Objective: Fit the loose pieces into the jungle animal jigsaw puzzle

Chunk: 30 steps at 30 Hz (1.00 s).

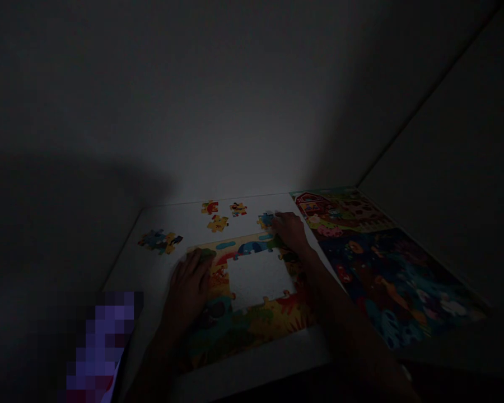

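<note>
- The scene is very dim; a white table [180, 224] is lit only near its middle
- A half-built jigsaw puzzle [252, 313] lies flat on the table in front of the person, its coloured border joined around a bare white gap in the centre
- The left hand [191, 288] rests flat on the puzzle's left edge, fingers spread and loose, holding nothing
- The right hand [289, 230] reaches past the puzzle's upper right corner, its fingertips on a loose blue piece [266, 220] that lies on the table just above the border; I cannot tell whether the fingers pinch it or only touch it
- Three more loose pieces [218, 223] lie near the table's far edge, well apart from the hands
- A small cluster of joined pieces [159, 240] sits to the left of the puzzle
- Two finished puzzles lie on the right: a farm picture [340, 210] and, nearer, a dark blue sea picture [399, 285]
</note>
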Available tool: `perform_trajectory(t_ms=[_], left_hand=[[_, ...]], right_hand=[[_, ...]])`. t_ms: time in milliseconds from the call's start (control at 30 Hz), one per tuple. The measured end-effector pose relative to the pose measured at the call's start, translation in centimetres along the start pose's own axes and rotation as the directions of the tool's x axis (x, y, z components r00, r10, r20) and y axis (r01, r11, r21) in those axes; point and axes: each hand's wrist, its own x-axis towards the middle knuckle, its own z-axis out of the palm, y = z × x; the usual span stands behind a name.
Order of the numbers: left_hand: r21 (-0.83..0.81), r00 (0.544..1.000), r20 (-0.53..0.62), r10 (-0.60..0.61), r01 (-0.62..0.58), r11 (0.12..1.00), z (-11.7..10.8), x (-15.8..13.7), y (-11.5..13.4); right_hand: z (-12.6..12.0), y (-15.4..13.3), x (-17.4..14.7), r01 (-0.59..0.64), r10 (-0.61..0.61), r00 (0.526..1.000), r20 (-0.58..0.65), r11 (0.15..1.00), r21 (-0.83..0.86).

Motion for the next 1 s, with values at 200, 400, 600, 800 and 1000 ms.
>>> perform_trajectory(t_ms=[200, 400, 600, 800, 1000], left_hand=[[-0.038, 0.999, 0.031, -0.005, 0.006, 0.999, 0.0, 0.1, -0.3], [-0.071, 0.999, 0.029, -0.029, 0.031, 0.997, -0.4, 0.1, 0.2], [-0.176, 0.996, -0.016, -0.088, 0.084, 0.981, -0.2, 0.2, 0.1], [-0.196, 0.994, -0.079, -0.074, 0.058, 0.979, 0.0, 0.0, 0.3], [-0.173, 0.997, -0.042, -0.071, 0.063, 0.983, -0.7, 0.2, 0.9]], right_hand=[[0.9, 0.2, 0.0, 0.058, -0.055, 0.998, 0.035, 0.995, -0.08], [1.1, 0.2, -0.1, 0.088, -0.082, 0.996, 0.047, 0.987, -0.131], [0.9, 0.1, -0.3, 0.067, -0.061, 0.997, 0.046, 0.986, -0.149], [0.0, -2.7, 0.3, 0.142, -0.136, 0.987, 0.084, 0.987, -0.069], [1.0, -12.0, 3.7, 0.469, -0.462, 0.821, 0.335, 0.881, 0.065]])
